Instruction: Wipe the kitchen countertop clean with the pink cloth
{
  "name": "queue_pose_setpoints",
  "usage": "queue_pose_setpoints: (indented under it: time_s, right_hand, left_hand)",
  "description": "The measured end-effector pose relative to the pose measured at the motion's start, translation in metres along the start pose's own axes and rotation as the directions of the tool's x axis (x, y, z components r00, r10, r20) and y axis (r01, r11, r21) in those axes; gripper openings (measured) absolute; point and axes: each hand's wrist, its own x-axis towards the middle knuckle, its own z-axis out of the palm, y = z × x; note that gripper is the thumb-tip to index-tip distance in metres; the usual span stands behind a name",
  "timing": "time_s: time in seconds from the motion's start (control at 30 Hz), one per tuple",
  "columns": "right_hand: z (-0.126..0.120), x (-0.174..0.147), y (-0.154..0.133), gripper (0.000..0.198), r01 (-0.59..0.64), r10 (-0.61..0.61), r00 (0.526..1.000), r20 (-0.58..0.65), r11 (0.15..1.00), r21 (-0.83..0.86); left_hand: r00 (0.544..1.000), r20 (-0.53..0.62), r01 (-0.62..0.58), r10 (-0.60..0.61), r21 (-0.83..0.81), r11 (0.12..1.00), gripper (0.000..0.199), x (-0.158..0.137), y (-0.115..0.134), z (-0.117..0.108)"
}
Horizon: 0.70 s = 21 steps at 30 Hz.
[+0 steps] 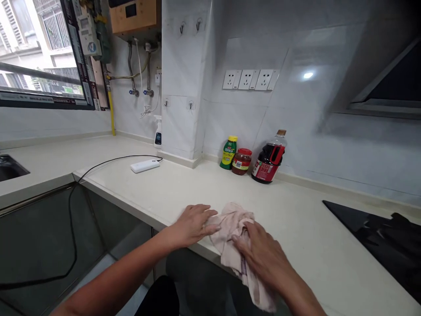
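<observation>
A pale pink cloth (233,221) lies bunched on the white countertop (184,186), with one end hanging over the front edge. My right hand (261,252) grips the cloth from its right side, thumb and fingers curled into the folds. Just left of it, my left hand (195,224) rests at the counter with its fingers stretched out. Its fingertips reach the left edge of the cloth; whether they press on it I cannot tell.
Against the wall stand a green bottle (228,153), a red-lidded jar (241,162) and a large dark sauce bottle (268,160). A white power bank (144,166) with a black cable (74,219) lies left. A black cooktop (378,237) is right, a sink (11,169) far left.
</observation>
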Motion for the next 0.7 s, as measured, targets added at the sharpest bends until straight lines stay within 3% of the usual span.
queue_pose_setpoints:
  time_s: [0.07, 0.17, 0.3, 0.47, 0.6, 0.7]
  right_hand:
    - [0.000, 0.015, -0.031, 0.057, -0.013, 0.016, 0.997, 0.076, 0.999, -0.038]
    - [0.010, 0.036, -0.068, 0.062, 0.069, -0.063, 0.995, 0.078, 0.995, -0.078]
    - [0.033, 0.065, -0.079, 0.057, 0.275, -0.276, 0.961, 0.028, 0.961, 0.036]
    - [0.042, 0.122, -0.046, 0.038, 0.440, -0.433, 0.898, -0.076, 0.874, 0.209]
    - [0.042, 0.172, -0.002, 0.035, 0.412, -0.402, 0.911, -0.092, 0.892, 0.185]
    - [0.043, 0.201, 0.039, 0.032, 0.312, -0.298, 0.947, -0.121, 0.944, 0.112]
  left_hand:
    - [0.997, -0.042, 0.068, -0.065, 0.052, 0.996, 0.054, -0.009, -0.015, 0.002]
    - [0.987, -0.133, 0.100, -0.093, 0.048, 0.994, 0.051, -0.017, -0.027, 0.009]
    - [0.967, -0.237, 0.106, -0.094, 0.037, 0.994, 0.052, -0.016, -0.028, 0.017]
    - [0.960, -0.258, 0.127, -0.106, 0.067, 0.990, 0.057, -0.015, -0.027, 0.018]
    - [0.977, -0.176, 0.134, -0.116, 0.089, 0.987, 0.052, -0.016, -0.024, 0.017]
    - [0.982, -0.131, 0.150, -0.136, 0.098, 0.984, 0.049, -0.015, -0.021, 0.016]
